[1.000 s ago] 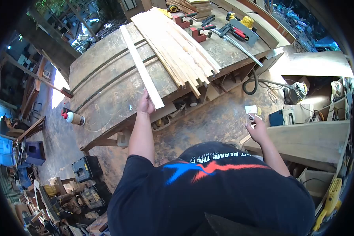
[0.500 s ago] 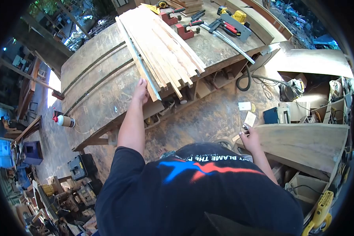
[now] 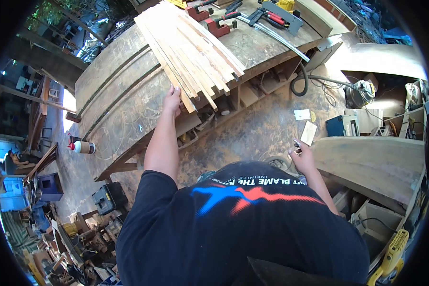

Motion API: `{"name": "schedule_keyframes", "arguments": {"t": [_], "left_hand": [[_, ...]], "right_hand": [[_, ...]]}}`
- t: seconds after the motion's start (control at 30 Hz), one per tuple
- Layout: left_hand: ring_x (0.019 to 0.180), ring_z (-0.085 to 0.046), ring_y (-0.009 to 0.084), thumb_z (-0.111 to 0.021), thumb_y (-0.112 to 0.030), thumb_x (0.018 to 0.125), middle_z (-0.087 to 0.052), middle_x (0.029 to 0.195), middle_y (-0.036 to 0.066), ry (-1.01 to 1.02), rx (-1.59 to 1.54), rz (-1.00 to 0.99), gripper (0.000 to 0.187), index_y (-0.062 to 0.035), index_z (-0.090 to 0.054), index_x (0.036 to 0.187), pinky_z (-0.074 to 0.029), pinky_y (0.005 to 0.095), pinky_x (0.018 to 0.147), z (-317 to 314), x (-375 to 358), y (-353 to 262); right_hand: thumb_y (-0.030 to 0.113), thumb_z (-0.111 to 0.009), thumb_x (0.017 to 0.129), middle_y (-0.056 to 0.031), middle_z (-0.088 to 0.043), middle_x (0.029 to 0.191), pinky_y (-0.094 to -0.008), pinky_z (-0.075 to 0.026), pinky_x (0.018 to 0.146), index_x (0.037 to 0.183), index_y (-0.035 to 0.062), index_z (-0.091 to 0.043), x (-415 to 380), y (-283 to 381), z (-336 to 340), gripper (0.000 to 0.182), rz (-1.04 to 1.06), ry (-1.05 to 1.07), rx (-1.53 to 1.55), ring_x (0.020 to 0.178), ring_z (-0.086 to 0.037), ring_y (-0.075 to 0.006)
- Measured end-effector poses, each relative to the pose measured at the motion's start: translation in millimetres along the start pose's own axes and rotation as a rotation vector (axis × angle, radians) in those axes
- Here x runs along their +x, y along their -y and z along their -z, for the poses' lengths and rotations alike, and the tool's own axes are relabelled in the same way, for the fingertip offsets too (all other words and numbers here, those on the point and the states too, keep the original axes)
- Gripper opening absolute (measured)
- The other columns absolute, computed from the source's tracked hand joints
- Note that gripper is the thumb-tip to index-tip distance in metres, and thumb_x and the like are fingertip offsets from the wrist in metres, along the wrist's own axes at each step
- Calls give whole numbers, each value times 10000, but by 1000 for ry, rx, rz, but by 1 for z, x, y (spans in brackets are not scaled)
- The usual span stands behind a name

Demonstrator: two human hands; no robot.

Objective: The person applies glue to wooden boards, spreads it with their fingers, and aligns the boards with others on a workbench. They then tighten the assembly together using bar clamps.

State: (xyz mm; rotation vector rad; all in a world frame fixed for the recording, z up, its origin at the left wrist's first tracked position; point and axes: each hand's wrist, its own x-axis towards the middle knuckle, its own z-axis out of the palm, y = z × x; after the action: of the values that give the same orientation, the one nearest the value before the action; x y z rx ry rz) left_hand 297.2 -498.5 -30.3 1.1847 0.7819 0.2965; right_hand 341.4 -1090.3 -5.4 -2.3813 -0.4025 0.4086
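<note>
A fan of long pale wooden strips (image 3: 195, 52) lies on the workbench (image 3: 124, 95), their near ends jutting unevenly past its front edge. My left hand (image 3: 173, 101) is closed at the near end of the leftmost wooden strip (image 3: 169, 71), thumb on the upper side and the other fingers partly hidden. My right hand (image 3: 304, 157) is off to the right, above the floor beside a broad wooden panel. Its fingers are closed around a small dark, shiny object (image 3: 297, 143), too small to name.
Red clamps (image 3: 218, 27) and a long bar clamp (image 3: 276, 35) lie at the bench's back right. A glue bottle (image 3: 82, 147) stands at its left corner. A wide wooden panel (image 3: 367, 159) is at right; a hose (image 3: 298, 86) hangs from the bench.
The leftmost strip, tilted on edge with a bluish side showing before, now lies flatter against the others. My left hand stays at its end. The whole view has shifted slightly.
</note>
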Motion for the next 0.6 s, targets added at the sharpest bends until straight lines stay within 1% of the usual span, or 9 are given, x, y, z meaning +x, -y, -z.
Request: {"name": "schedule_keyframes", "arguments": {"t": [0.1, 0.13, 0.23, 0.3, 0.37, 0.47, 0.6], "left_hand": [[594, -550, 122, -535, -297, 1101, -662, 898, 9, -67, -12, 3, 509, -197, -373, 1573, -428, 309, 482, -6, 0, -1], [616, -564, 128, -532, -300, 1102, -673, 934, 13, -24, -8, -3, 509, -188, -371, 1571, -446, 320, 498, -5, 0, -2], [577, -538, 90, -531, -320, 1101, -665, 880, -17, -22, 7, 2, 531, -273, -356, 1601, -374, 268, 448, 3, 13, 7], [575, -538, 90, -518, -325, 1106, -674, 891, -16, -31, 1, 24, 543, -266, -333, 1613, -383, 265, 451, -3, 1, -2], [568, -527, 88, -513, -325, 1108, -668, 878, -18, -71, 1, 31, 552, -264, -318, 1621, -385, 266, 452, -10, -4, -6], [572, -523, 88, -517, -328, 1106, -679, 912, -8, -69, -1, 10, 581, -232, -293, 1633, -391, 266, 461, -11, -6, -5], [560, -474, 85, -586, -390, 1069, -629, 872, 4, -89, 82, -9, 675, -189, -282, 1636, -366, 275, 463, -10, -14, -10]], "right_hand": [[278, -778, 874, -179, -715, 1074, -395, -555, 852, 1402, 46, -614, -1, -2, 5, 600, -16, 9, -18, 925, -674, -277], [280, -777, 874, -180, -715, 1073, -395, -555, 852, 1400, 46, -616, 1, -2, 6, 598, -17, 12, -32, 926, -674, -277], [283, -773, 877, -181, -717, 1084, -397, -558, 849, 1402, 56, -619, 5, 2, 4, 593, -23, 29, -59, 927, -681, -279], [283, -772, 877, -181, -718, 1086, -398, -559, 848, 1407, 61, -617, 5, 14, 5, 595, -27, 49, -69, 926, -685, -280], [282, -778, 873, -180, -724, 1087, -398, -561, 852, 1412, 64, -616, 4, 12, 1, 604, 2, 46, -51, 930, -691, -280], [282, -780, 870, -176, -727, 1085, -398, -562, 854, 1414, 65, -614, 4, 7, -5, 608, 18, 45, -25, 930, -691, -277], [282, -781, 870, -168, -728, 1083, -396, -561, 853, 1418, 65, -612, 5, 0, -5, 613, 1, 37, 1, 928, -689, -273]]}}
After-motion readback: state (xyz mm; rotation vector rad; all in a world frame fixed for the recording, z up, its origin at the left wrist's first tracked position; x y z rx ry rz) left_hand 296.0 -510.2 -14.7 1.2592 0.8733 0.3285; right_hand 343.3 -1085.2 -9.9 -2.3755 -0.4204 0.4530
